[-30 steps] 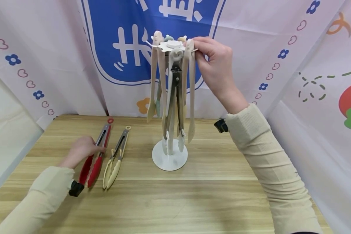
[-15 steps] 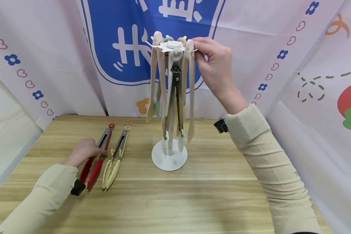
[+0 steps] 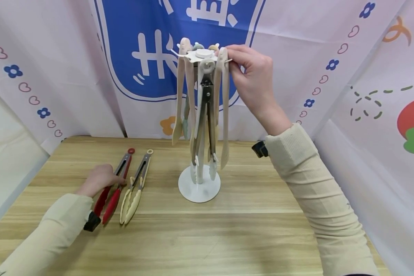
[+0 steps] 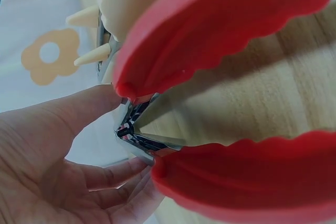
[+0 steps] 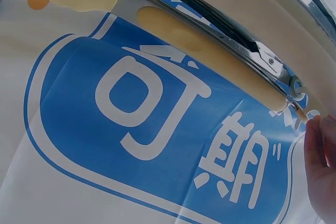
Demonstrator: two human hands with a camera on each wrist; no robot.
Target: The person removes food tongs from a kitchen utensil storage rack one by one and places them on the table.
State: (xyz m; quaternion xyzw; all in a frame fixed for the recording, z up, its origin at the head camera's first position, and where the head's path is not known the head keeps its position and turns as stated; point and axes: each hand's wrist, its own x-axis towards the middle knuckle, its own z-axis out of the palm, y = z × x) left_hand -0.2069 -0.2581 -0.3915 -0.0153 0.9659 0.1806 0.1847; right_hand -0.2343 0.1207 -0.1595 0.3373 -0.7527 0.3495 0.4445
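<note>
My left hand (image 3: pixel 98 179) grips the red-tipped tongs (image 3: pixel 113 205) around their metal arms at the left of the table. In the left wrist view, the thumb (image 4: pixel 86 103) lies on one side and curled fingers on the other, with the red tips spread apart. Cream-tipped tongs (image 3: pixel 134 207) lie just right of them. High on a white stand (image 3: pixel 207 195), my right hand (image 3: pixel 253 78) pinches at the top of hanging beige tongs (image 3: pixel 225 115), by the hook. The exact fingertip contact is partly hidden.
White-tipped tongs (image 3: pixel 213 170) hang at the stand's front, and another beige pair (image 3: pixel 180 99) at its left. Green tongs (image 3: pixel 185 128) and yellow tongs (image 5: pixel 210 51) hang behind. A printed cloth (image 3: pixel 148 88) backs the wooden table (image 3: pixel 179 245).
The red tongs and my left hand have shifted slightly toward me over the last second, then stayed almost still. My right hand keeps its place at the stand's top.
</note>
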